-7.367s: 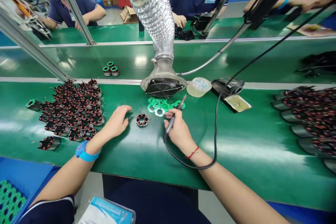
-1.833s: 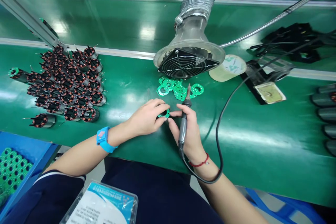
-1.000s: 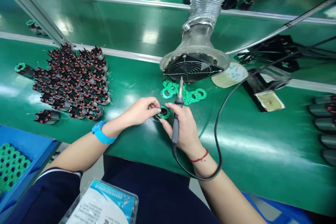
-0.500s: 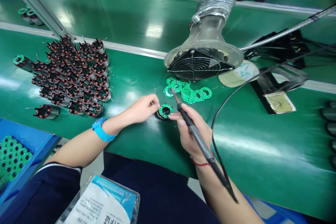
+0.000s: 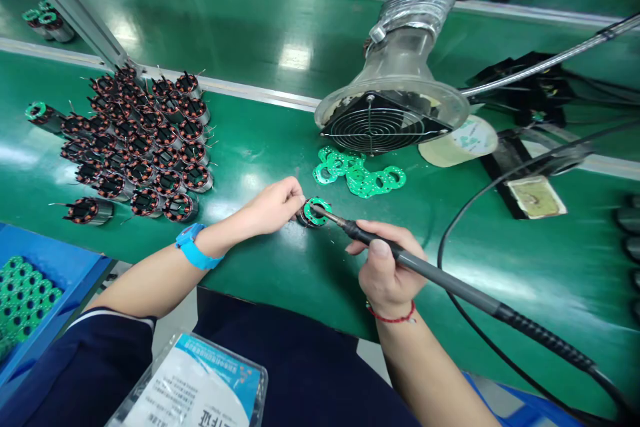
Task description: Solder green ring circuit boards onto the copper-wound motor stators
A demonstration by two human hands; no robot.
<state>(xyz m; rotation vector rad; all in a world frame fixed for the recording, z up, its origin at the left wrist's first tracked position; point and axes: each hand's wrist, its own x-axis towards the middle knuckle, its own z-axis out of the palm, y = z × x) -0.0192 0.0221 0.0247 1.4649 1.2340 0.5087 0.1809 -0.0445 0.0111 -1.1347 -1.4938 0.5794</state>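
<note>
At the lower left, a blue bin [image 5: 85,270] contains green ring-shaped boards [image 5: 24,297] set in close rows. At the right, a black stand [image 5: 497,167] carries a shallow tray with a pale yellow pad [image 5: 537,195].

The stator [image 5: 303,219] is located near the middle of the tabletop [image 5: 255,127], in front of the loose boards [image 5: 367,181] and well to the right of the wound stator group [image 5: 143,143]. A green ring board [image 5: 315,223] is seated on its upper end. The right hand [image 5: 393,270] grips the soldering iron [image 5: 445,285], with the tip directed left over the ring board. The left hand [image 5: 275,203] is curled, its fingertips touching the left side of the stator.

Compared with the frame half a second earlier, the right hand has moved away from the ring board's edge, and the iron tip has swung from the loose boards to the ring board. In the earliest frame, the stator carried no board.

The fingertips cover part of the stator; whether they grip it firmly cannot be told. Contact between tip and board is unclear. The bin and the dark cylinders [image 5: 631,221] at the right are cut off.
</note>
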